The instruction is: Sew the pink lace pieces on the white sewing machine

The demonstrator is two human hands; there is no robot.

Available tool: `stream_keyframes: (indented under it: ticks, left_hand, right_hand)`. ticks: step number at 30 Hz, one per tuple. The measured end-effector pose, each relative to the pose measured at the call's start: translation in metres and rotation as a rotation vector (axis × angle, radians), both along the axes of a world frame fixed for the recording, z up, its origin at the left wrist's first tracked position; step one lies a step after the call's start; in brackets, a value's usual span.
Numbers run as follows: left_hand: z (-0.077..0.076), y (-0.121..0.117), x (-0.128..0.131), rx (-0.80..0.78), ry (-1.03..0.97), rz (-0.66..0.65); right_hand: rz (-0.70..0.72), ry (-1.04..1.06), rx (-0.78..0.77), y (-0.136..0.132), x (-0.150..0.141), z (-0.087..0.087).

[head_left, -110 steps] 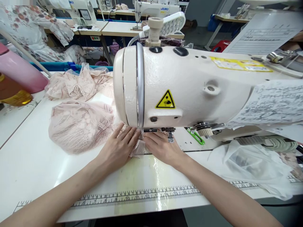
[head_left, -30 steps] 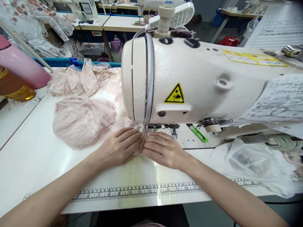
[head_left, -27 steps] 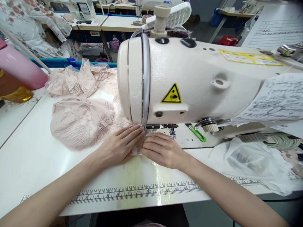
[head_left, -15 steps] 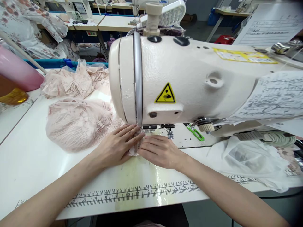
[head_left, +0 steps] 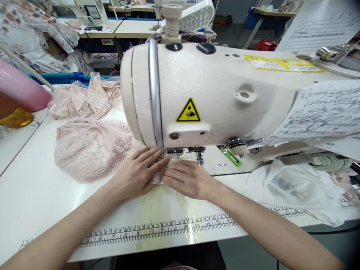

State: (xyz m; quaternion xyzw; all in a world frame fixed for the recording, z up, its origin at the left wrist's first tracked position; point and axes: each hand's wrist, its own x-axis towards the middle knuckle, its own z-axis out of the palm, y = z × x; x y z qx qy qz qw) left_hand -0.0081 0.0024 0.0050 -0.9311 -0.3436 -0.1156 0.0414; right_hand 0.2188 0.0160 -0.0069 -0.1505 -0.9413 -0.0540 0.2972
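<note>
Pale pink lace fabric [head_left: 92, 150] lies bunched on the table and runs under the head of a sewing machine [head_left: 213, 93]. My left hand [head_left: 137, 170] rests on the lace with its fingers stretched out flat, fingertips close to the needle area. Just right of it, my right hand [head_left: 188, 180] has its fingers pressed together at the fabric's edge, with the lace between them. Only a small strip of lace shows between the two hands. The needle itself is hidden behind the machine head and my fingers.
Another heap of pink lace [head_left: 84, 97] lies farther back. A pink thread cone [head_left: 24, 84] stands at left. Right of the needle area lies a green thread snipper [head_left: 232, 156], and farther right a white sheer cloth [head_left: 300, 187]. A ruler tape [head_left: 157, 230] runs along the front edge.
The view has shifted slightly, so the machine appears a little farther left. Both hands keep nearly the same place and pose on the lace.
</note>
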Motion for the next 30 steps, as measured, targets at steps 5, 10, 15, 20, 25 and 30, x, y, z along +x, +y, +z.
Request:
stream_keyframes:
  ticks: [5,10,15,20,25,30]
  left_hand:
    - [0.001,-0.002,0.006,0.037,-0.011,0.036]
    - [0.002,-0.002,0.007,0.063,0.026,0.036]
    - [0.003,-0.003,0.007,0.08,0.087,0.047]
    - [0.004,-0.003,0.009,0.118,0.081,0.044]
    - [0.002,-0.003,0.008,0.112,0.067,0.05]
    - [0.001,-0.002,0.008,0.08,0.091,0.068]
  right_hand:
    - [-0.052,-0.019,-0.032,0.0,0.005,-0.005]
    - [-0.101,-0.046,0.014,0.001,0.008,-0.005]
    - [-0.105,-0.066,0.003,0.005,0.01,-0.003]
    - [-0.124,-0.046,0.012,0.008,0.009,0.003]
    - [-0.157,-0.034,0.036,0.01,0.01,0.008]
    - [-0.194,-0.065,0.058,0.009,0.011,0.013]
